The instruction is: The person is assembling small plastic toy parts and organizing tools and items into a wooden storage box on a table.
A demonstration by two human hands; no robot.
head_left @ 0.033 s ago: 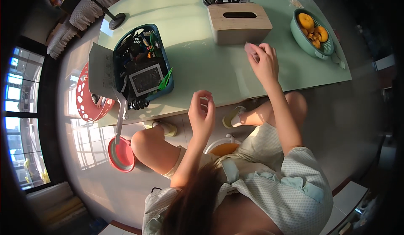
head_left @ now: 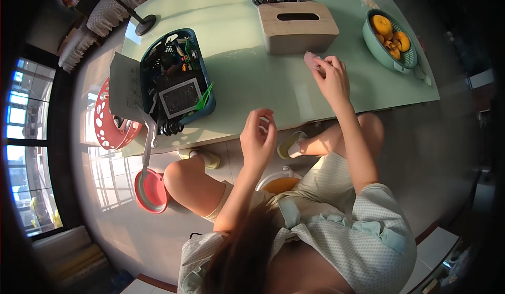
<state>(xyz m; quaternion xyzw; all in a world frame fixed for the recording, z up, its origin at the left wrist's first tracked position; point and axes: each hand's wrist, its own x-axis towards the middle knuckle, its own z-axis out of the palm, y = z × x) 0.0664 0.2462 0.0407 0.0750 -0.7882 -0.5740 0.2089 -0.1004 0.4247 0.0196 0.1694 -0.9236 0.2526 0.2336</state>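
One pinkish scrap (head_left: pixel 310 58) sits pinched in the right fingers (head_left: pixel 333 62); the left fingers (head_left: pixel 259 116) curl loosely. Left of both, from here I can't read the pale flap (head_left: pixel 125 90).

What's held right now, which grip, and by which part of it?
Right grip: small pinkish crumpled piece, pinched at its near end between thumb and fingers; material unclear. Left grip: loosely curled, nothing visible in it.
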